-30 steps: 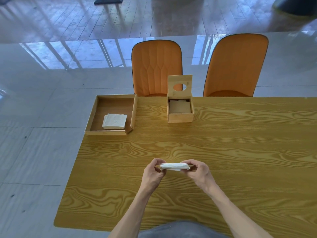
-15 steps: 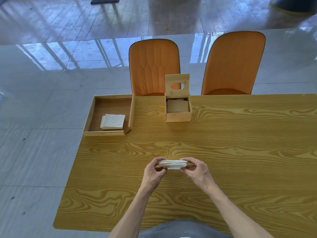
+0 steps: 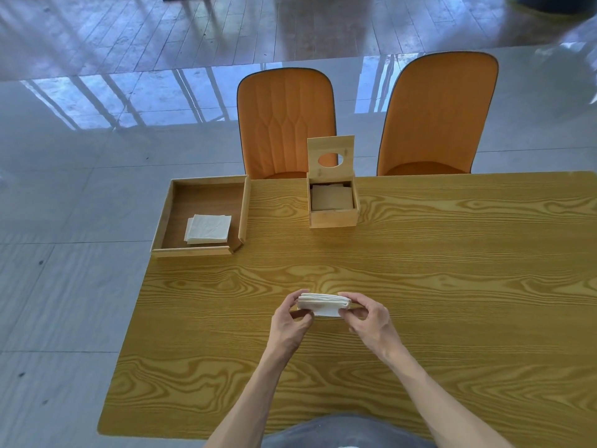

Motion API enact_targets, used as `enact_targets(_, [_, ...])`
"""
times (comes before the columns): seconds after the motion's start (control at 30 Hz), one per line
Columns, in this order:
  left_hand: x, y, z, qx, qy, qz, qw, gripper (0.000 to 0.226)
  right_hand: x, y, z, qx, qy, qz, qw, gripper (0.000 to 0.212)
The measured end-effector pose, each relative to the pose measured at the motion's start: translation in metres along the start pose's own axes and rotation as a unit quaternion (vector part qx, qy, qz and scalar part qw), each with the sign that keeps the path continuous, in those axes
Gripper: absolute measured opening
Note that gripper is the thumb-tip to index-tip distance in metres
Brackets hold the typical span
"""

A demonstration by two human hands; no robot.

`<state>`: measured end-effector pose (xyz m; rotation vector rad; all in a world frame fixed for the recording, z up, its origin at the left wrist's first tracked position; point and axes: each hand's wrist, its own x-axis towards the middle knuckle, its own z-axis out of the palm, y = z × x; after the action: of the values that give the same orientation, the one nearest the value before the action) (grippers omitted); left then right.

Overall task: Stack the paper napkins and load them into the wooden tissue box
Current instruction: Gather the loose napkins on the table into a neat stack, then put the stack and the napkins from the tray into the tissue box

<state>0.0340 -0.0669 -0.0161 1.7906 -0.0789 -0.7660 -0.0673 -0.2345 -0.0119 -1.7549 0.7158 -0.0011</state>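
Head view: I see left hand (image 3: 290,321) and right hand (image 3: 371,321) pinching a soft white napkin stack (image 3: 323,304) at its ends, near edge of grained table (image 3: 452,286). Square wooden tissue box (image 3: 332,205) far, lid upright; flat tray (image 3: 161,240) far left holds more napkins (image 3: 208,229).

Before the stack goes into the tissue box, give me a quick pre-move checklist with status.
1. Napkin stack held at both ends, left hand and right hand: ok.
2. Stack edges squared: not ok, one sheet sags below the rest.
3. Tissue box lid open, standing upright behind the opening: ok.
4. Room left in the box: cannot tell; napkins already lie inside, depth is unclear.
5. Table between hands and box free of obstacles: ok.
6. Napkins remaining in the wooden tray: not ok, a small pile is left.
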Motion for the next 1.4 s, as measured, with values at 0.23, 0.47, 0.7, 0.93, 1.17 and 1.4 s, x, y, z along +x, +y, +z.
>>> enact_targets(0.23, [0.006, 0.003, 0.001, 0.011, 0.002, 0.021, 1.000, 0.038, 0.006, -0.001, 0.002, 0.007, 0.018, -0.013, 1.000, 0.027])
enact_targets(0.47, [0.026, 0.011, -0.008, 0.066, -0.026, 0.026, 0.997, 0.015, 0.022, -0.002, -0.007, 0.010, 0.009, 0.015, 1.000, 0.022])
enact_targets(0.7, [0.078, 0.078, -0.009, 0.088, -0.014, 0.057, 0.994, 0.026, 0.083, -0.045, -0.032, -0.011, 0.072, -0.018, 0.997, 0.027])
enact_targets(0.93, [0.141, 0.153, -0.003, 0.098, 0.027, 0.096, 0.990, 0.037, 0.151, -0.106, -0.059, 0.005, 0.116, -0.048, 0.992, 0.028])
enact_targets(1.17, [0.181, 0.176, 0.006, 0.117, 0.061, 0.092, 0.987, 0.029, 0.196, -0.124, -0.067, -0.055, 0.165, -0.043, 0.984, 0.033])
enact_targets(1.4, [0.198, 0.176, 0.013, 0.189, 0.110, 0.071, 0.973, 0.032, 0.213, -0.121, -0.061, -0.107, 0.215, -0.006, 0.971, 0.034])
